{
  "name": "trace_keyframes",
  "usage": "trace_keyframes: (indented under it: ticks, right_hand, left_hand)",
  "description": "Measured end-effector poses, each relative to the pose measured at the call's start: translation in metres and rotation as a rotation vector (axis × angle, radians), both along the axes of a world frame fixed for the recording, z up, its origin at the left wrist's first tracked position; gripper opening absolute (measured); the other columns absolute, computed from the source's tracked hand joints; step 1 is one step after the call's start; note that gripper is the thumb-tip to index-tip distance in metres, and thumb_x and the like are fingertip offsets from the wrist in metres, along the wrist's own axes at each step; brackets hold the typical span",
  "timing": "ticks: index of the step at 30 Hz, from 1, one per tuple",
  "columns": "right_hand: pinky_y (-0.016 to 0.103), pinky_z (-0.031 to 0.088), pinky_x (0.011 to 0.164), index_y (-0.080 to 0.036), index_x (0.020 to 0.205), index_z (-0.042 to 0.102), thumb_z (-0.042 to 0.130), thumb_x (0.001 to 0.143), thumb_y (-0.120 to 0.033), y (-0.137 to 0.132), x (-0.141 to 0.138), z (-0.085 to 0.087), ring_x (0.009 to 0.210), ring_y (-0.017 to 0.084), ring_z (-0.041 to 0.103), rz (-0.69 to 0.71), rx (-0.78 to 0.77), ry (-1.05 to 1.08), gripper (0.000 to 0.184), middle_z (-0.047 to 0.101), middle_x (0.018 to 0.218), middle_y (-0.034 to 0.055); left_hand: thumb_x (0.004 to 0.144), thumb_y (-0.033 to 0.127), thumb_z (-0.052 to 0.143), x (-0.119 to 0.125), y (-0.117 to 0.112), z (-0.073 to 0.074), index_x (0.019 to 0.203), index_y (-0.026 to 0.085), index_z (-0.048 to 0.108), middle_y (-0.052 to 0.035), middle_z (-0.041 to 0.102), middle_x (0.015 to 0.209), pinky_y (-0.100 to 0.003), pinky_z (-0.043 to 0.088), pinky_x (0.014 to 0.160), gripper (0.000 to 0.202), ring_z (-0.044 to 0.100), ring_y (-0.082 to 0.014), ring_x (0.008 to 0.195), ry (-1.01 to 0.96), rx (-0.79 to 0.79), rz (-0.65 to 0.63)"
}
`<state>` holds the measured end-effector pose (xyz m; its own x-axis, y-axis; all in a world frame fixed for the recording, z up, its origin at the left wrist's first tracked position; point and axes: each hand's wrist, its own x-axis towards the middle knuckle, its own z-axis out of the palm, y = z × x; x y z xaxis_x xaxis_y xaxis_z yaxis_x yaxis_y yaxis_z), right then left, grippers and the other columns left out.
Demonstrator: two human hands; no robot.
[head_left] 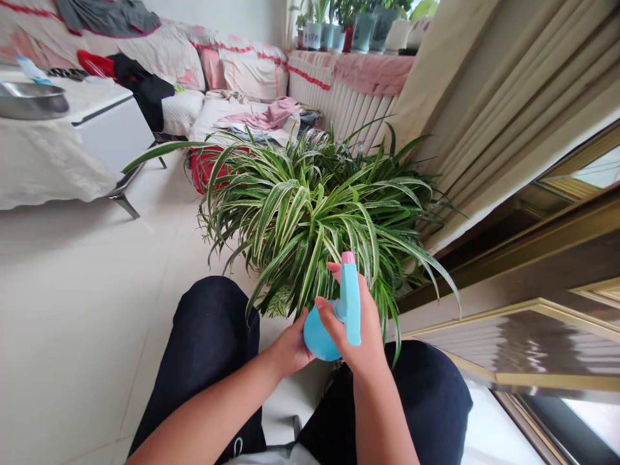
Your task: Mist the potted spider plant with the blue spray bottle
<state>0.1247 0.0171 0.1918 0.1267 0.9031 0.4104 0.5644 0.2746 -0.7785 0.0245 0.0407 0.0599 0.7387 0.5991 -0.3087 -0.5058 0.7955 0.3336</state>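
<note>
Sitting well left of the spider plant (314,219), a steel basin (31,100) rests on a white table (113,132) partly draped in white cloth. Up and to the left of the plant, a sofa (242,68) is heaped with pink-trimmed cushions and dark clothing (145,87), and a red object (208,168), too hidden to name, shows at the plant's left edge. Below the plant, the person's left knee (208,349) in dark trousers lies just beside the left hand (290,345), whose fingers (303,336) curl closely around the round body of a blue spray bottle (320,332). The bottle sits just in front of the plant's lowest leaves, upright, its pink-tipped sprayer head rising toward the foliage. The right hand (356,329) wraps firmly around the bottle's neck, its thumb across the front and its fingertips (333,270) showing behind the sprayer head. The right knee (426,394) lies below the plant's right side. Beyond the plant stands a white radiator (358,106) with potted plants (358,32) above it, and to the plant's right hang beige curtains (489,116) beside a gold-toned window frame (508,265).
</note>
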Motion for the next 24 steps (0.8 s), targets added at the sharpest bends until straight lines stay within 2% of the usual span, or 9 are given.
trace_keyframes:
  ticks: [3, 7, 9, 11, 14, 17, 20, 22, 24]
  right_hand:
    - [0.042, 0.053, 0.091, -0.026, 0.127, 0.052, 0.059, 0.082, -0.025, 0.001, 0.009, 0.001, 0.117, 0.028, 0.060, -0.004, 0.023, 0.021, 0.045, 0.062, 0.127, 0.0092]
    - [0.036, 0.055, 0.086, -0.026, 0.116, 0.059, 0.056, 0.079, -0.018, 0.001, 0.017, 0.002, 0.109, 0.024, 0.065, 0.043, 0.078, 0.041, 0.038, 0.065, 0.120, 0.0058]
    - [0.033, 0.056, 0.081, -0.025, 0.112, 0.060, 0.055, 0.078, -0.016, 0.002, 0.017, 0.001, 0.099, 0.022, 0.067, 0.040, 0.091, 0.043, 0.036, 0.067, 0.113, 0.0047]
    - [0.032, 0.056, 0.076, -0.025, 0.108, 0.060, 0.056, 0.077, -0.015, 0.004, 0.014, -0.002, 0.090, 0.020, 0.067, 0.011, 0.068, 0.049, 0.033, 0.067, 0.105, 0.0038]
    - [0.032, 0.055, 0.072, -0.024, 0.105, 0.058, 0.056, 0.076, -0.015, 0.006, 0.008, -0.007, 0.081, 0.017, 0.065, -0.033, 0.039, 0.047, 0.031, 0.065, 0.099, 0.0023]
    - [0.032, 0.054, 0.074, -0.024, 0.104, 0.057, 0.055, 0.075, -0.014, 0.008, 0.005, -0.009, 0.082, 0.017, 0.064, -0.028, 0.039, 0.020, 0.031, 0.065, 0.100, 0.0017]
    - [0.032, 0.054, 0.075, -0.025, 0.111, 0.057, 0.055, 0.076, -0.014, 0.008, 0.005, -0.007, 0.096, 0.021, 0.065, 0.023, 0.002, 0.016, 0.037, 0.065, 0.112, 0.0038]
    - [0.030, 0.054, 0.071, -0.026, 0.119, 0.055, 0.055, 0.077, -0.015, 0.007, 0.004, -0.005, 0.103, 0.023, 0.064, 0.058, -0.036, 0.029, 0.043, 0.064, 0.121, 0.0051]
    - [0.029, 0.054, 0.067, -0.027, 0.127, 0.051, 0.055, 0.077, -0.014, 0.008, 0.002, -0.005, 0.102, 0.022, 0.065, 0.099, -0.056, 0.042, 0.052, 0.062, 0.126, 0.0054]
  left_hand:
    - [0.097, 0.043, 0.043, -0.011, 0.003, 0.008, 0.116, 0.012, 0.066, -0.0114, 0.074, 0.110, -0.035, 0.051, 0.090, 0.043, 0.067, -0.0242, 0.106, 0.052, 0.030, -0.038]
    - [0.090, 0.042, 0.058, -0.024, 0.007, 0.016, 0.089, 0.010, 0.072, -0.0086, 0.075, 0.081, -0.032, 0.051, 0.078, 0.034, 0.069, -0.0194, 0.077, 0.187, 0.107, -0.025]
    - [0.087, 0.043, 0.062, -0.024, 0.007, 0.016, 0.083, 0.011, 0.071, -0.0078, 0.074, 0.075, -0.031, 0.051, 0.073, 0.034, 0.067, -0.0180, 0.071, 0.260, 0.121, -0.001]
    - [0.089, 0.044, 0.058, -0.020, 0.006, 0.016, 0.089, 0.010, 0.070, -0.0095, 0.074, 0.078, -0.030, 0.051, 0.072, 0.036, 0.068, -0.0189, 0.072, 0.329, 0.074, 0.013]
    - [0.096, 0.041, 0.042, -0.013, 0.002, 0.016, 0.104, 0.011, 0.067, -0.0105, 0.075, 0.086, -0.029, 0.051, 0.070, 0.039, 0.069, -0.0193, 0.078, 0.427, 0.000, 0.046]
    - [0.097, 0.043, 0.036, -0.008, -0.001, 0.015, 0.108, 0.013, 0.065, -0.0092, 0.075, 0.085, -0.028, 0.050, 0.065, 0.043, 0.069, -0.0198, 0.079, 0.530, 0.040, 0.082]
    - [0.093, 0.058, 0.036, -0.007, -0.003, 0.012, 0.091, 0.013, 0.066, -0.0076, 0.069, 0.065, -0.029, 0.046, 0.053, 0.054, 0.064, -0.0206, 0.061, 0.695, 0.190, 0.054]
    - [0.089, 0.068, 0.029, -0.007, -0.005, 0.012, 0.074, 0.015, 0.062, -0.0050, 0.059, 0.048, -0.029, 0.041, 0.047, 0.064, 0.056, -0.0186, 0.045, 0.798, 0.280, -0.001]
    - [0.088, 0.071, 0.021, -0.008, -0.006, 0.013, 0.063, 0.019, 0.054, -0.0020, 0.049, 0.040, -0.029, 0.037, 0.044, 0.067, 0.049, -0.0160, 0.038, 0.880, 0.337, -0.021]
